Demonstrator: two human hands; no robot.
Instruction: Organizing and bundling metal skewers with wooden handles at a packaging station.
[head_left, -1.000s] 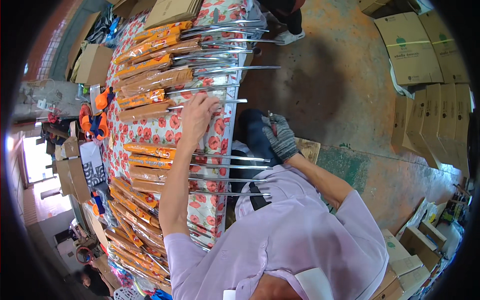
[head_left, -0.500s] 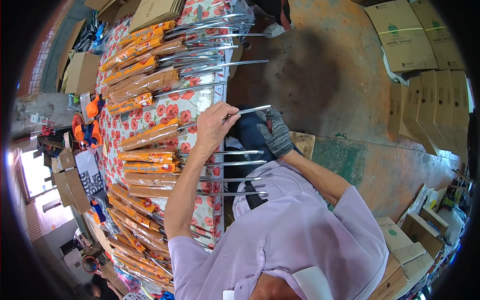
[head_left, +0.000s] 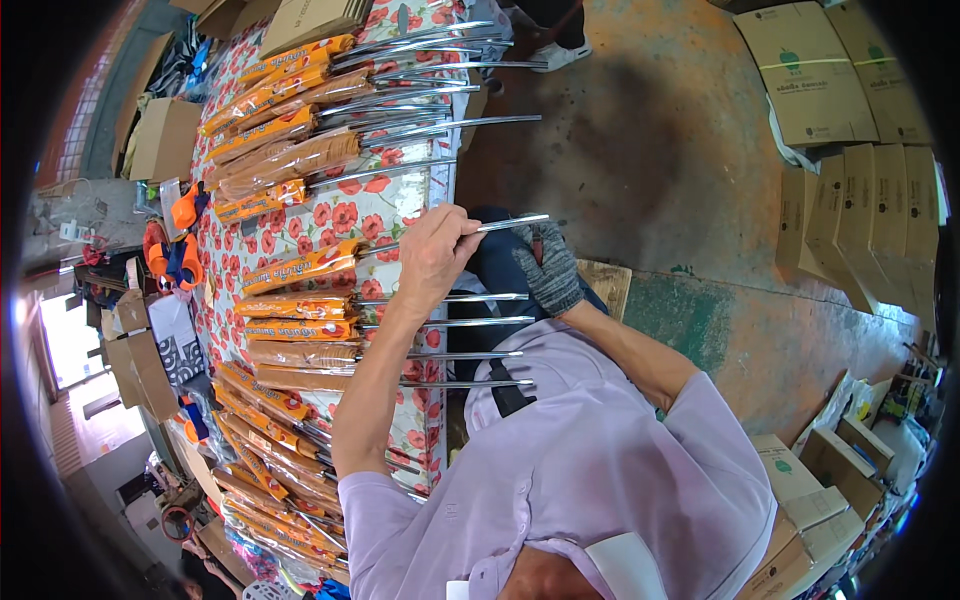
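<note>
My bare left hand pinches the shiny metal rod of a long film-wrapped bundle. Brown material and an orange printed label show through that bundle's wrapper, which lies on the table. The rod's free end sticks out past the table edge, above my lap. Close beside it, my right hand wears a grey knitted glove, with fingers curled around something small and reddish, mostly hidden. Nearer to me, several similar bundles lie side by side, their rods pointing right.
A flowered cloth covers the table. More wrapped bundles lie at its far end, and a pile lies at the near left. Cardboard cartons stand on the right. Another person's shoe is at the top.
The held bundle has turned, bringing its orange label face up. The rod's tip and my left hand have shifted slightly right. At the top, the other person's foot has moved.
</note>
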